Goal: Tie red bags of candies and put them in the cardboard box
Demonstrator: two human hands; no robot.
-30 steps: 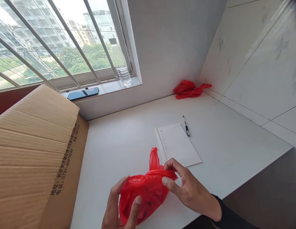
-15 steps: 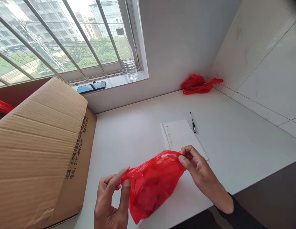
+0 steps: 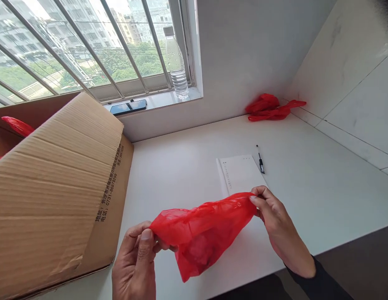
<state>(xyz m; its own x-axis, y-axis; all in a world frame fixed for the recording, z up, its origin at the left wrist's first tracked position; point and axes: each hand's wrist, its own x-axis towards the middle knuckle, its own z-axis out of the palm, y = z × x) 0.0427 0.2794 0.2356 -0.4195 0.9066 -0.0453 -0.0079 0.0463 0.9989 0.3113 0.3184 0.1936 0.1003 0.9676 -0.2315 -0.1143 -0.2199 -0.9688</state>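
A thin red plastic bag point(image 3: 202, 231) hangs stretched between my two hands just above the near edge of the white counter point(image 3: 306, 196). My left hand point(image 3: 136, 262) pinches its left end with thumb and fingers closed. The bag's right end is pinched by my right hand point(image 3: 275, 227), which hovers over the near end of a white sheet of paper point(image 3: 240, 173). Something dark shows faintly inside the sagging bag; I cannot make it out.
A large open cardboard box point(image 3: 56, 196) with red plastic inside fills the left. A black pen point(image 3: 260, 160) lies beside the paper. More red bags point(image 3: 270, 107) sit in the far corner. A water bottle point(image 3: 177, 62) and a phone point(image 3: 128, 106) rest on the windowsill.
My hands have pulled apart, stretching the bunched bag out sideways. The left hand shifted from cupping the bag's underside to pinching its left end. The camera has turned slightly left.
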